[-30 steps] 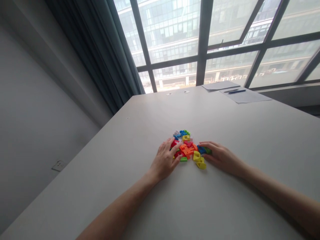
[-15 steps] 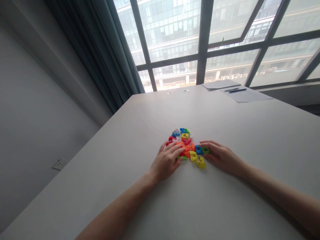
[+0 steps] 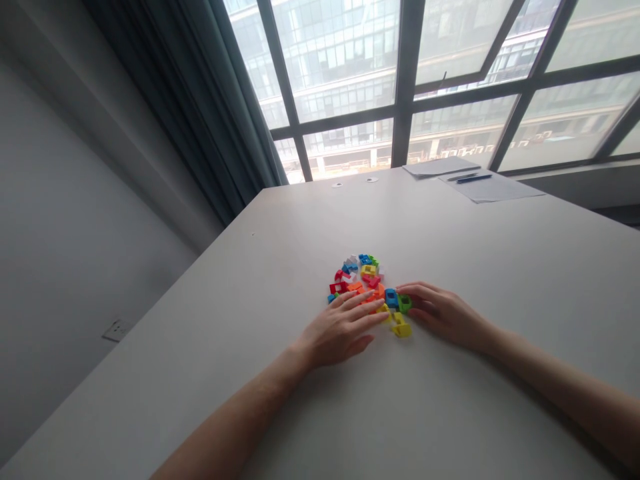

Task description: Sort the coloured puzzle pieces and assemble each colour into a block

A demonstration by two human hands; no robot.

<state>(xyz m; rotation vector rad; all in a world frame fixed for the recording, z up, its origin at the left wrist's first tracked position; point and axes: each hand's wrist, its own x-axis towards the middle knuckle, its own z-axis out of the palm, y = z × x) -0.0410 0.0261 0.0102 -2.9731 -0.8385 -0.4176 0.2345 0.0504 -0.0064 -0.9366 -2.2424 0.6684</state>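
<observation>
A small heap of coloured plastic blocks lies on the white table, in red, blue, yellow, orange, green and white. My left hand rests flat at the heap's near side, fingers stretched out and touching the orange and yellow pieces. My right hand lies on the table at the heap's right side, fingers curled against a green block and a blue block. A yellow block sits between the two hands.
Sheets of paper with a dark pen lie at the table's far right. Two round cable covers sit near the far edge. A large window and a dark curtain stand behind. The table's left edge drops beside a wall with a socket.
My left hand has slid right and toward me across the heap, its fingers now flatter and stretched. The blocks have shifted and spread a little to the left. My right hand has barely moved.
</observation>
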